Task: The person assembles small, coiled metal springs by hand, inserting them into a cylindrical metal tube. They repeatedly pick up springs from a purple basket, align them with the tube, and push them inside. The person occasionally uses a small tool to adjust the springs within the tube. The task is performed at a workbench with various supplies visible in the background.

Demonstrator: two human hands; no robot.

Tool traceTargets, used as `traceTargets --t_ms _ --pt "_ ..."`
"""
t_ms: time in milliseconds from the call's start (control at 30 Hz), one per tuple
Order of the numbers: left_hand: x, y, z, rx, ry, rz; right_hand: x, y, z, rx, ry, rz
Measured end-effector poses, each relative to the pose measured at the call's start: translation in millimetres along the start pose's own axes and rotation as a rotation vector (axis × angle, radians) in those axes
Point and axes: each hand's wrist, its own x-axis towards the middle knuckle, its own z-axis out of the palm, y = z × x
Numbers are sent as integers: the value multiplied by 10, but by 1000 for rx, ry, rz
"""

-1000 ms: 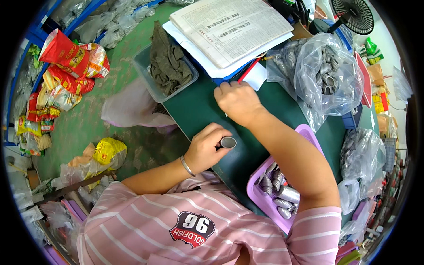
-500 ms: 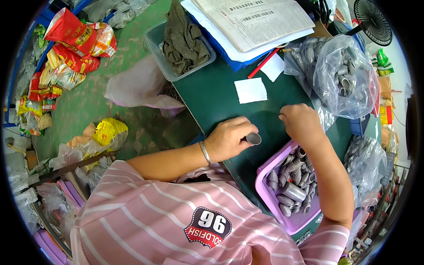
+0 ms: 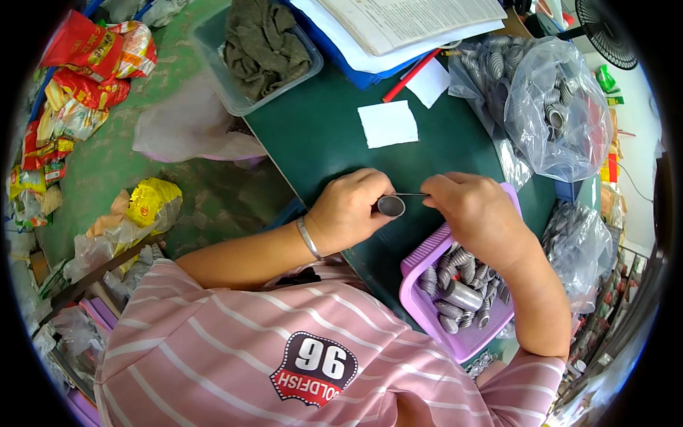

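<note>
**Operator:** Grey metal is all I make out between my hands. What is it, and where does it sit?

**Manual:** You are holding a short metal cylinder [image 3: 391, 206] in your left hand [image 3: 350, 210]. It sits over the dark green table [image 3: 320, 135], just left of the purple basket [image 3: 427, 260], between your two hands.

**Operator:** Which way does it point?

**Manual:** Its round open end faces up toward you, so the rim reads as a near circle. The long axis therefore runs roughly along your line of sight, away from you toward the table. The cylinder's body is hidden behind that rim.

**Operator:** How is my left hand set on it?

**Manual:** Your left fingers are curled closed around the cylinder, with only its end showing past them. A metal bangle [image 3: 308, 238] sits on that wrist.

**Operator:** And my right hand?

**Manual:** Your right hand [image 3: 475, 213] is pinched closed on a thin metal strip [image 3: 409, 194]. The strip lies close to level, running left from your fingertips toward the cylinder's upper rim. Whether strip and rim touch cannot be told.

**Operator:** What else lies about me?

**Manual:** The purple basket under your right wrist holds more grey ribbed metal parts [image 3: 459, 288]. A white paper square [image 3: 388, 122] lies on the table beyond your hands, well apart from them. A clear plastic bag [image 3: 562, 107] of similar parts stands at your far right. A grey tray [image 3: 235, 92] with dark cloth sits at the far left.
</note>
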Motion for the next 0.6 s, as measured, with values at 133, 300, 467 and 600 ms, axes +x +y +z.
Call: traceTargets --t_ms 133,300,467,600 --pt "2 30 -12 -15 -6 -46 14 -69 -29 -128 -43 -20" --pt "18 21 12 22 15 -37 38 -224 -130 -200 -78 -68" --pt "46 30 24 82 48 16 89 -221 43 -320 -55 -166" --pt "60 25 21 107 31 -4 97 -219 123 -298 -58 -67"
